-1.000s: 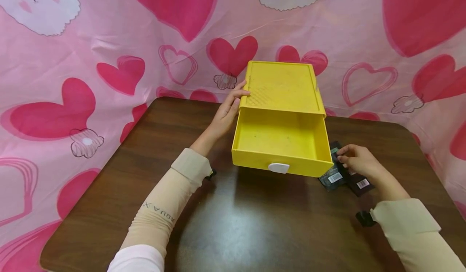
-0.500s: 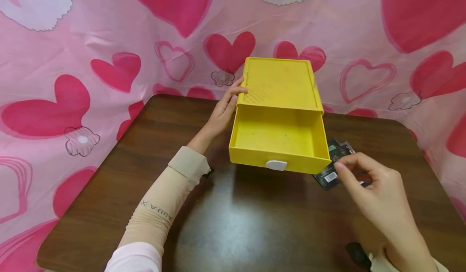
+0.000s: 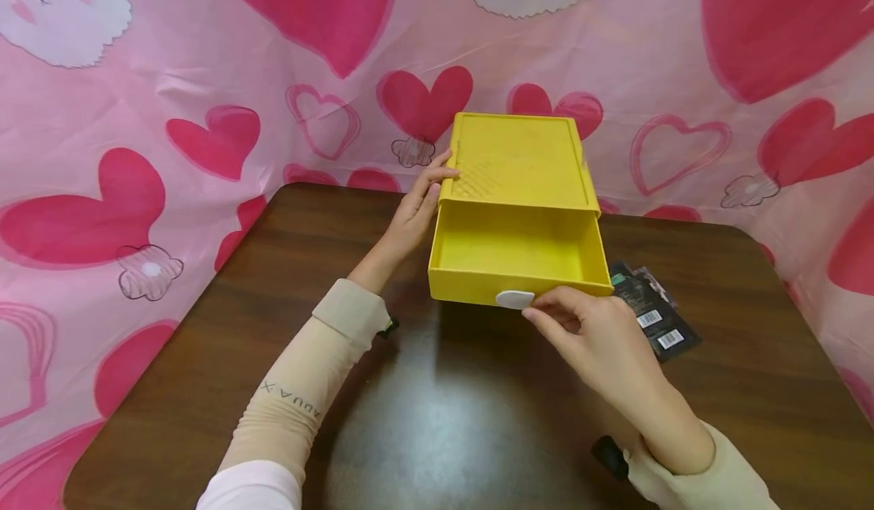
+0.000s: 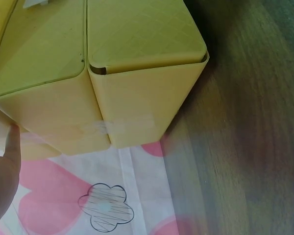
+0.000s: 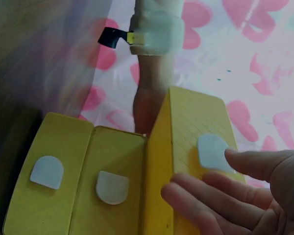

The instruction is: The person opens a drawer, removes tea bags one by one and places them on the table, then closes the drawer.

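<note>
Drawer point(image 3: 464, 284): 12 o'clock, extended from box point(image 3: 519, 161). My left hand point(image 3: 408, 216): fingers straight, resting against box's 9 o'clock side. My right hand point(image 3: 604, 335): thumb and fingers spread apart, at handle's point(image 3: 514, 299) 3 o'clock edge. Packets point(image 3: 659, 329): on table point(image 3: 423, 434), 4 o'clock from drawer.

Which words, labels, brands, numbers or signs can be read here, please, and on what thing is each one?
"X" and "A": on the left sleeve; the other letters there are unclear.
Black packets: white barcode labels show, but their numbers and the other print are too small to read.
Yellow drawer unit: no readable text.
Pink backdrop: drawn pictures, no readable words.
</note>
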A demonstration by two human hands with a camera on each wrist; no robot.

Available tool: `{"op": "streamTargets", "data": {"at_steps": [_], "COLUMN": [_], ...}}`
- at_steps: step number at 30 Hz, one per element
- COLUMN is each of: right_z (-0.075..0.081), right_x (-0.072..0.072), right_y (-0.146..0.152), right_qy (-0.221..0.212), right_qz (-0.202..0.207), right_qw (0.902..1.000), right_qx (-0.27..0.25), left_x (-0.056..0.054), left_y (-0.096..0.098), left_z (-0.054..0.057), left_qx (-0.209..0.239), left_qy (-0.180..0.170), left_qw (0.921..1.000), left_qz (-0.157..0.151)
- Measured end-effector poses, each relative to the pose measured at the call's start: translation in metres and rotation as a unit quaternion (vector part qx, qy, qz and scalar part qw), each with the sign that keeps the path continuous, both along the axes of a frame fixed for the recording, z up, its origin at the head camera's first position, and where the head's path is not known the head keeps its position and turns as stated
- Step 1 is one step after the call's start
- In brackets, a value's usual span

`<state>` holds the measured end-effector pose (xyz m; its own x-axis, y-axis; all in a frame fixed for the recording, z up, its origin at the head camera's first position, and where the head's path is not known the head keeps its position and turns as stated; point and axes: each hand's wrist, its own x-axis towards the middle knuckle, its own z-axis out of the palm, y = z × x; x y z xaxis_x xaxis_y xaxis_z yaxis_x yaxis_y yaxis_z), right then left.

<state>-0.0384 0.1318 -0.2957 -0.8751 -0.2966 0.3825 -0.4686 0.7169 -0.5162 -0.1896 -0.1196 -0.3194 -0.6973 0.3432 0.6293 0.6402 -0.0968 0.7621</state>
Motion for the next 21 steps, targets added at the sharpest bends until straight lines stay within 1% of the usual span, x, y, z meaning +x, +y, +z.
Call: {"op": "streamTargets", "data": {"at_steps": [4,6,12,16,19,21], "right_z": [0.001,0.001,0.0,0.0,0.0,-0.001], "right_x": [-0.018,-0.028,-0.057,-0.071,-0.081,-0.086], "right_y": [-0.005,-0.006,-0.012,-0.012,-0.012,-0.012], "right_qy": [0.023,0.027,0.042,0.05,0.055,0.056], "right_qz": [-0.01,-0.014,-0.03,-0.038,-0.042,-0.045], "right_qw": [0.9996,0.9993,0.9968,0.9952,0.9949,0.995], "right_qx": [0.015,0.021,0.061,0.075,0.073,0.069], "left_x": [0.0,0.0,0.0,0.001,0.0,0.0], "left_y": [-0.001,-0.001,-0.001,-0.001,0.0,0.0], "left_z": [0.0,0.0,-0.002,-0.002,-0.001,-0.001], "left_qx": [0.006,0.008,0.008,0.013,0.016,0.018], "left_qy": [0.0,-0.003,-0.001,-0.014,-0.02,-0.017], "left_qw": [1.0,0.9999,1.0,0.9998,0.9996,0.9996], "left_qz": [-0.004,-0.008,-0.001,-0.007,-0.01,-0.01]}}
